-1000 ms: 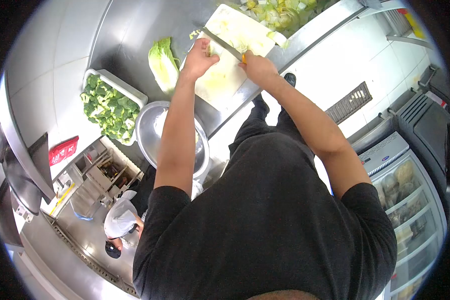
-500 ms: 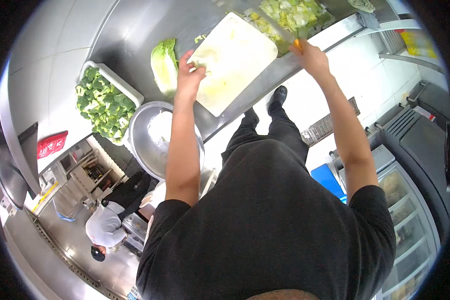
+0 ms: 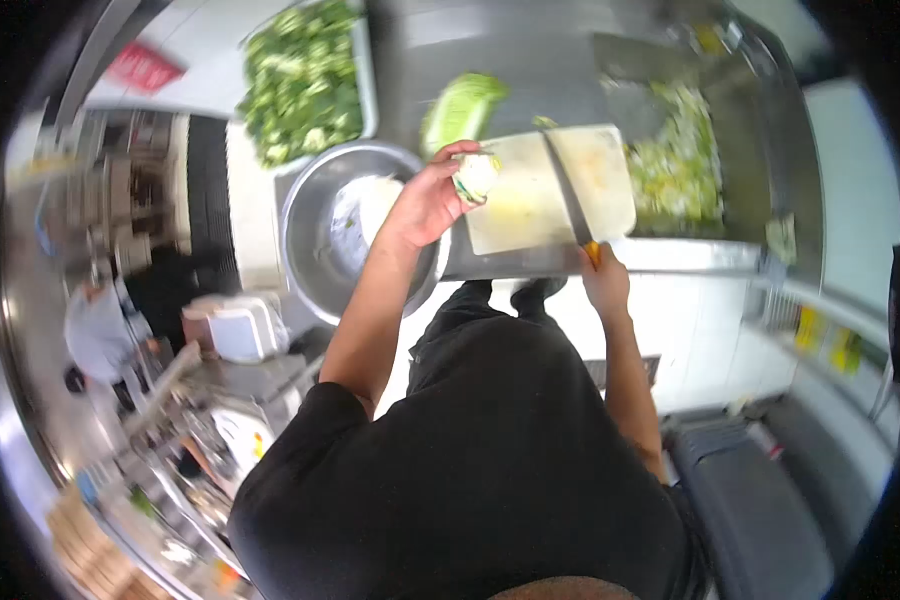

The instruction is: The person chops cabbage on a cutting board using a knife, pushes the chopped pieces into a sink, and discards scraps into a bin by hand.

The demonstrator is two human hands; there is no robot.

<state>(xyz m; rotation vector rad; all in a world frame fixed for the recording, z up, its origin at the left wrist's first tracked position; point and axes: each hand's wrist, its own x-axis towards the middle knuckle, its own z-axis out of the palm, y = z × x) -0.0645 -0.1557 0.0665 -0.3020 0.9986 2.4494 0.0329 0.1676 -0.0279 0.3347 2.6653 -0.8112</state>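
Note:
Near the left edge of the white cutting board (image 3: 510,215), my left hand (image 3: 430,202) holds a small pale cabbage piece (image 3: 477,177) with its cut face showing. My right hand (image 3: 605,285) grips the yellow handle of a long knife (image 3: 567,190), whose blade lies over the board. A light green cabbage (image 3: 462,110) rests on the steel counter just beyond my left hand. Chopped cabbage (image 3: 680,165) is heaped in the steel basin to the right of the board.
A large steel bowl (image 3: 315,235) stands left of the board, and a white tray (image 3: 367,80) of broccoli lies behind it. A person in a white top (image 3: 100,325) is at the far left. A cloth (image 3: 781,238) lies at the right edge.
The view has turned. My left hand has come off the board's edge and now has the cabbage piece. The knife has moved from the chopped cabbage back over the board.

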